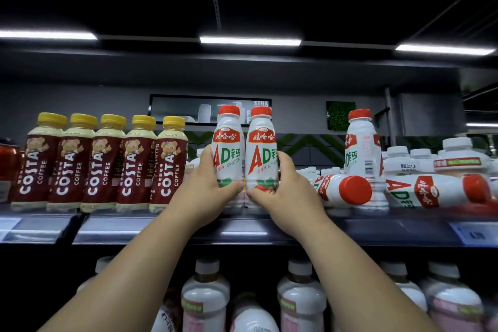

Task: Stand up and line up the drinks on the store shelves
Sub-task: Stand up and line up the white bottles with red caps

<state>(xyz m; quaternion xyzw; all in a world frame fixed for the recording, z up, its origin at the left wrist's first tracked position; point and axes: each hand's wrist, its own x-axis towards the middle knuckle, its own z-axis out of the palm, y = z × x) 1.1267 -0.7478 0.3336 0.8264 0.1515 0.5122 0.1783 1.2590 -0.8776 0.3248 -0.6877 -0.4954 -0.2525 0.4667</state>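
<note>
Bare forearms reach up past pale, white-capped plastic bottles (204,302) on the lower shelf. Left hand (210,186): grip curled round an upright, smooth white plastic bottle with red cap and "AD" label (226,148). Right hand (288,188): grip curled round a matching second AD bottle (262,153), touching the first. Both stand near the front of the upper shelf (161,226). Left of them, five brown-labelled, yellow-capped Costa coffee bottles (107,162) form a straight row. On the right, two fallen red-capped bottles (347,190) lie on their sides and a third red-capped bottle (361,143) stands upright behind.
</note>
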